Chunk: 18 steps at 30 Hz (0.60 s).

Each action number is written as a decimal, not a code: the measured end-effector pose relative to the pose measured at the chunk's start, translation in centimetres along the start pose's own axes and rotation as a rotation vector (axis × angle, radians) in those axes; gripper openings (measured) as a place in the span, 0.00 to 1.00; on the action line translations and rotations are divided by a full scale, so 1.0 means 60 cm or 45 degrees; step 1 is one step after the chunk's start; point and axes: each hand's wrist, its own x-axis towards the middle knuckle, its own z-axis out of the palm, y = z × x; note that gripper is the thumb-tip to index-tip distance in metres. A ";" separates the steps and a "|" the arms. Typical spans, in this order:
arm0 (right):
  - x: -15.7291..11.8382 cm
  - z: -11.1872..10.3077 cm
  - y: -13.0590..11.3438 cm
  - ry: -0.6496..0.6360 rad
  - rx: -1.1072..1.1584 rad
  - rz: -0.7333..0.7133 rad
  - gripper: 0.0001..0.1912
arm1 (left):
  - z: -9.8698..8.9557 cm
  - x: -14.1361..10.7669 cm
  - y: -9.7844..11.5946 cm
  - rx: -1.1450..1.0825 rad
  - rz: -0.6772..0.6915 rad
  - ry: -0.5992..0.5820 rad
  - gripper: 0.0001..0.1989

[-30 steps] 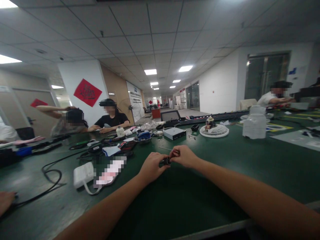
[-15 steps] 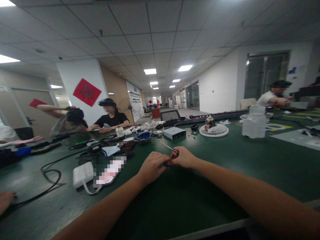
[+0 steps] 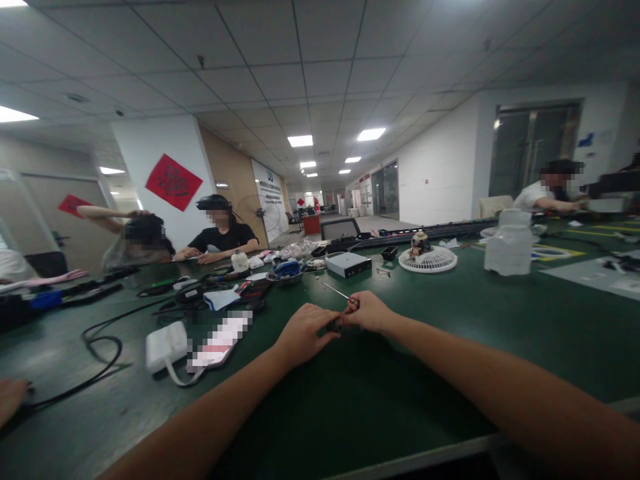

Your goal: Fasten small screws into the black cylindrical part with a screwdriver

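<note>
One slim screwdriver [image 3: 340, 294], light and stiff, best held by its short dark handle, sits pinched in the closed fingers of the right hand [image 3: 367, 312], just beside a small dark part [image 3: 336, 325] gripped by the left hand [image 3: 305, 335], above the green table [image 3: 430, 373].

Bare skin is showing along the person's left forearm [image 3: 200, 423] and right forearm [image 3: 500, 381], both long and smooth, tapering from the lower edges of the view through slim wrists into the bare left hand [image 3: 305, 331] and right hand [image 3: 367, 312].
</note>
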 end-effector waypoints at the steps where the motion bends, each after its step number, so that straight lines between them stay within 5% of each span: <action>1: -0.002 0.000 -0.003 0.022 -0.053 -0.020 0.12 | 0.000 0.000 0.001 -0.007 -0.006 -0.006 0.19; 8: -0.020 0.002 -0.030 0.136 -0.594 -0.250 0.11 | 0.003 0.000 0.005 -0.042 -0.079 0.007 0.19; 18: -0.008 -0.030 -0.026 0.052 -0.897 -0.185 0.18 | 0.024 0.009 -0.038 -0.078 -0.602 0.269 0.14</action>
